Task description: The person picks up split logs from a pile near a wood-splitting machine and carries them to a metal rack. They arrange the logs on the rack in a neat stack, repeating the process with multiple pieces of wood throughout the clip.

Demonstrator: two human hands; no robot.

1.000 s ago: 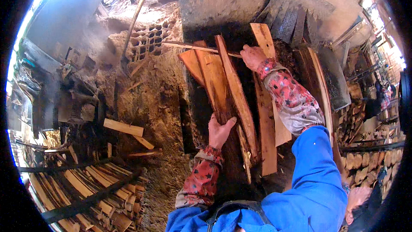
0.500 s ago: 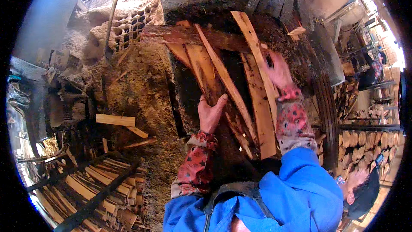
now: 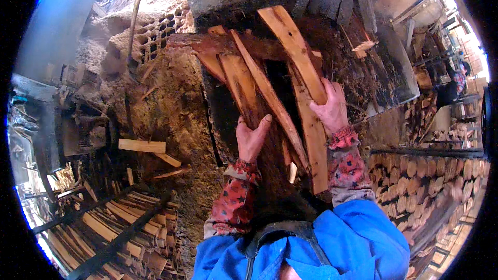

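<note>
My right hand [image 3: 332, 108] is closed around the near end of a pale wooden slat [image 3: 294, 46]. The slat slants away to the far left, over a dark reddish crosspiece [image 3: 194, 44]. My left hand [image 3: 252, 137] grips the near end of another wooden slat [image 3: 241, 80], thumb up along its edge; the fingertips are hidden underneath. Between the two hands a narrow, bark-edged strip [image 3: 272, 96] lies slantwise. A wider board [image 3: 313, 145] rests below my right hand, running toward my body. Behind these pieces shows a dark gap [image 3: 276, 77].
Split wood sticks [image 3: 111, 223] lie on a dark rack at lower left. Short offcuts [image 3: 141, 145] sit beside the rough earthen surface. Stacked logs [image 3: 415, 176] fill the right side, behind a dark bar [image 3: 430, 152]. Another person [image 3: 459, 80] stands far right.
My right hand has come nearer and now wraps the slat's near end. That slat has tilted, its far end shifting left. The person at the lower right has left the view.
</note>
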